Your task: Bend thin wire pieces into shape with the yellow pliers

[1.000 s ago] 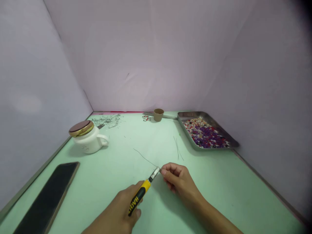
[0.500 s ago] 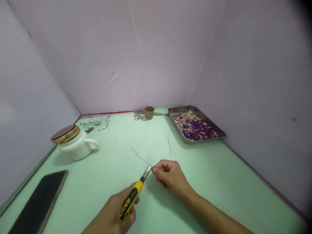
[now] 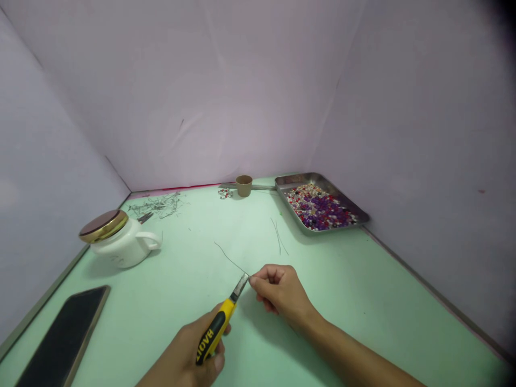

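My left hand (image 3: pixel 201 344) is closed round the yellow and black handle of a pair of pliers (image 3: pixel 217 330). The metal jaws point up and to the right and meet a thin dark wire (image 3: pixel 230 260) near its end. Just right of the jaws, my right hand (image 3: pixel 278 287) pinches that same end of the wire between thumb and forefinger. From there the wire's free length slants up and to the left, slightly bent. Whether the jaws are fully closed is too small to tell.
Loose wires (image 3: pixel 278 236) lie beyond my right hand. A metal tray (image 3: pixel 300 223) of mixed beads stands at the back right, near a small brown cup (image 3: pixel 244 186). At left are a lidded white mug (image 3: pixel 127 247), a phone (image 3: pixel 64 338) and a heap of wire pieces (image 3: pixel 157 205).
The whole view has shifted slightly. Both hands, the pliers and the wire keep almost the same pose relative to each other.
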Demonstrator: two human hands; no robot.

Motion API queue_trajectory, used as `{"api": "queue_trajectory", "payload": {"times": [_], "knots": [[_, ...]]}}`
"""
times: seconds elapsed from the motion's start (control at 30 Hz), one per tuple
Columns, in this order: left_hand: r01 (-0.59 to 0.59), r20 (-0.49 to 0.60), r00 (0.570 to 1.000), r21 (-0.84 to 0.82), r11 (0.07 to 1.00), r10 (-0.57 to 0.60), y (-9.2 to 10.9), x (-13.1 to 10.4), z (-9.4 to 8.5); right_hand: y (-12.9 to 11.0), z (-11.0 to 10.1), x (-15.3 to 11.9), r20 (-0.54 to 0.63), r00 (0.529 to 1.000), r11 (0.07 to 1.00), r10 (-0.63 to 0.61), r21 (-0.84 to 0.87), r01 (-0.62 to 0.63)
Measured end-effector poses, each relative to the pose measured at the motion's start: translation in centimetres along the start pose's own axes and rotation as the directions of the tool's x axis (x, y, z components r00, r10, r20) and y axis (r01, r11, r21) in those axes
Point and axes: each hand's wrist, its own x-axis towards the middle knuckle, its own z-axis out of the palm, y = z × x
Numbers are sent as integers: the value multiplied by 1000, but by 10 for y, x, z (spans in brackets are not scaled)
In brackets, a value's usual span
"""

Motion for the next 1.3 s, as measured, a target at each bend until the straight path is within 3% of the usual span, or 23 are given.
{"api": "queue_trajectory", "payload": {"times": [0.2, 0.4, 0.57, 0.73, 0.87, 0.97, 1.13, 1.3], "knots": [[-8, 32, 999, -37, 999, 9, -1, 4, -1, 4, 0, 1, 28, 1000, 1000, -15, 14, 15], [-61, 41, 998, 112, 992, 56, 3, 3, -1, 5, 0, 1, 29, 999, 1000, -13, 17, 13], [-34, -27, 999, 120, 992, 38, 6, 3, -1, 6, -1, 1, 28, 999, 999, -22, 28, 21], [-64, 76, 996, 158, 985, 52, 4, 6, -4, 6, 0, 0, 31, 999, 999, -12, 34, 11], [-97, -49, 993, 194, 976, 108, 3, 4, 1, 4, 0, 1, 24, 1000, 999, -1, 33, 0], [-150, -67, 984, 173, 973, 164, 0, 2, 4, 4, 0, 0, 26, 1000, 1000, -10, 19, 10], [-60, -37, 997, 191, 980, 68, -4, 2, 3, 4, 2, -1, -1, 999, 999, -32, -15, 32], [-23, 81, 997, 233, 972, 5, -3, 3, -4, 3, 1, -1, 2, 999, 998, -49, -27, 50]]}}
